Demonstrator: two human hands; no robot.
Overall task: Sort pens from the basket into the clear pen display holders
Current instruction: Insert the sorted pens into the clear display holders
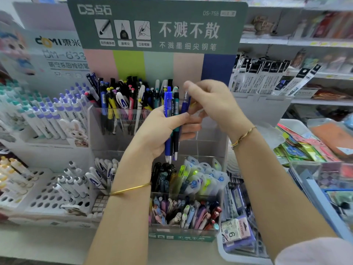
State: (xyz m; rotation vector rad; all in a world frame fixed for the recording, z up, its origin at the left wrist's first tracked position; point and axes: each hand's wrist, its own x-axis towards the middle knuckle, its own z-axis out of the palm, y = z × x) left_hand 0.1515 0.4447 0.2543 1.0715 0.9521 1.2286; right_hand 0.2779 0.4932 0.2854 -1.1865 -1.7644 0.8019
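The left hand (162, 131) is clenched around three pens (172, 119), held upright with the tips down: one bright blue, one black and teal, and one dark blue pen (185, 104). They sit side by side, touching, in front of the clear display holder (91, 131). The right hand (212, 106) has its fingers curled, and thumb and forefinger pinch the top of the dark blue pen; blur softens the contact. Each wrist carries one gold bangle, two in all: left (131, 188) and right (242, 136).

Behind and below the hands, the tiered holder shows stock in five compartments:
- a dense mixed bunch of pens (122, 100) at the back left
- white pens marked with a blue A (99, 175) lower left
- black pens (164, 172) just under the held tips
- clear packets with green and blue inserts (202, 178) beside them
- pastel pens (185, 211) at the front

A green sign board (156, 25) rises behind the holder. To the left stands a display of white pens with purple caps (63, 109). At the lower right, a white basket (222, 253) holding packaged goods rests on the worktop (47, 243).
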